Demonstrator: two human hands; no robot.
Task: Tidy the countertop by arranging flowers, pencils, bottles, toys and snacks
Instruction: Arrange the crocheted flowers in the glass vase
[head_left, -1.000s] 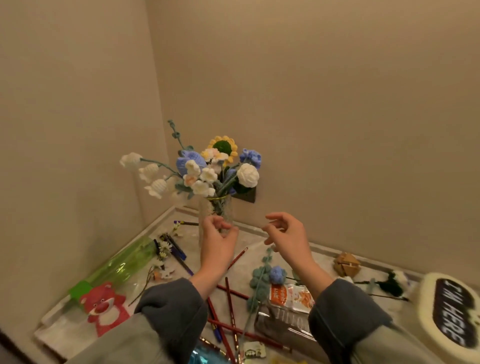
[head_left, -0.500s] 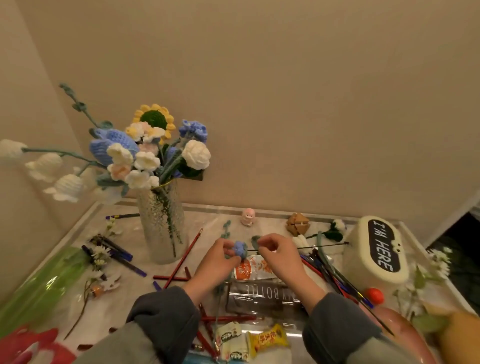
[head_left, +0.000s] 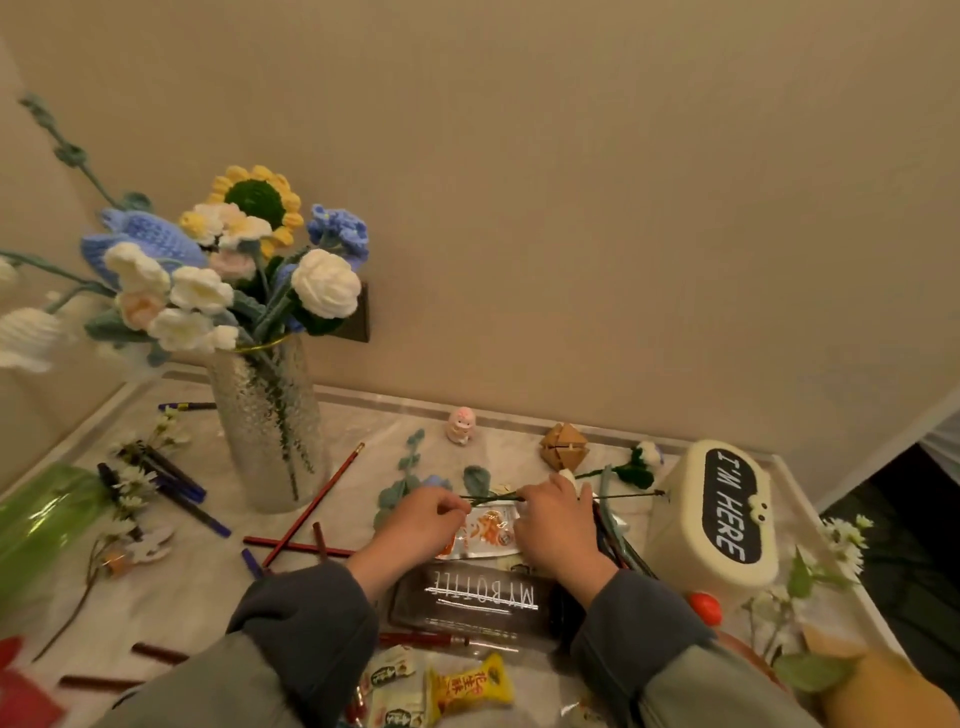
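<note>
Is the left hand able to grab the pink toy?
Probably yes: the toy stands alone just beyond the left hand, only a flat leafy sprig between. The hand pinches a stem now, though.

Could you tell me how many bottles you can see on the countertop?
2. A green bottle lies at the far left edge. A dark bottle lettered MY BOTTLE lies on its side near the front centre. Others may be hidden under clutter or out of frame.
</note>
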